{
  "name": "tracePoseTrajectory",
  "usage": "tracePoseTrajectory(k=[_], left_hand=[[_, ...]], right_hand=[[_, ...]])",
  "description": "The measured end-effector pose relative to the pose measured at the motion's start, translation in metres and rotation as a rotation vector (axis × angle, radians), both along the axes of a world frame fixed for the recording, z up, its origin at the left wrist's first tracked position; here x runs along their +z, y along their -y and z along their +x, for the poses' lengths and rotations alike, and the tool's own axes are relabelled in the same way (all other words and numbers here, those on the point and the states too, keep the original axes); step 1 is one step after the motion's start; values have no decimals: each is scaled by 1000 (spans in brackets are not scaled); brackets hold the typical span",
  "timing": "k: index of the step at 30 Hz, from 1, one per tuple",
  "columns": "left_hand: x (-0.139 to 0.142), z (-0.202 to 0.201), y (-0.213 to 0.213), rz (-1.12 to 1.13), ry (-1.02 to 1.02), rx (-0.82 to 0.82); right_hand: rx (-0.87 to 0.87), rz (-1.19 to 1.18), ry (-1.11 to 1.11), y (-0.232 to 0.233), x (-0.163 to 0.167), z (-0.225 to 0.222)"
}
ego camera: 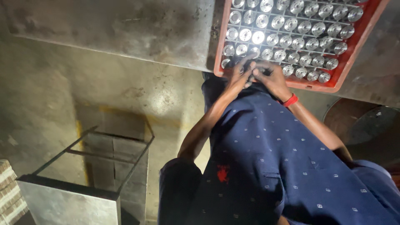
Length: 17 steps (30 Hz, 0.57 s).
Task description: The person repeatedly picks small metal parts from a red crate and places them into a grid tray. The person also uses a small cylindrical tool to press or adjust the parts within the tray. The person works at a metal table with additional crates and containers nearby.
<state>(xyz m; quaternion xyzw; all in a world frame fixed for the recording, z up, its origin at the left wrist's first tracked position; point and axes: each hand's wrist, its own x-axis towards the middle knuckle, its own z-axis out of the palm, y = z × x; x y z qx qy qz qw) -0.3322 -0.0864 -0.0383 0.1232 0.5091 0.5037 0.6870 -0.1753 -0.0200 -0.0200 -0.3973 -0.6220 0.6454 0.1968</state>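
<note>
A red plastic tray (338, 81) with a grid of cells rests on a grey metal table (137, 29). Several shiny round metal parts (291, 25) fill its cells. My left hand (240, 76) and my right hand (271, 77) meet at the tray's near edge, fingertips touching over the front row of cells. Whether the fingers pinch a part is hidden in the dark and blur. My right wrist wears a red band (290, 100). Below the hands, my dark blue patterned shirt (271, 166) fills the lower right.
A concrete floor (83, 96) lies below the table edge. A metal frame stand with a steel box front (83, 183) sits at the lower left, beside a brick stack (8, 191). A dark round container (366, 125) sits at the right.
</note>
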Motion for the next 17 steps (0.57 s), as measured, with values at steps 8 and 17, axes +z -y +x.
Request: tracePoseTrajectory(k=[8, 17], left_hand=[[-27, -19, 13, -213, 333, 402], [-65, -11, 34, 76, 208, 214]], right_hand=[[-143, 327, 269, -3, -11, 34], [78, 521, 510, -20, -7, 11]])
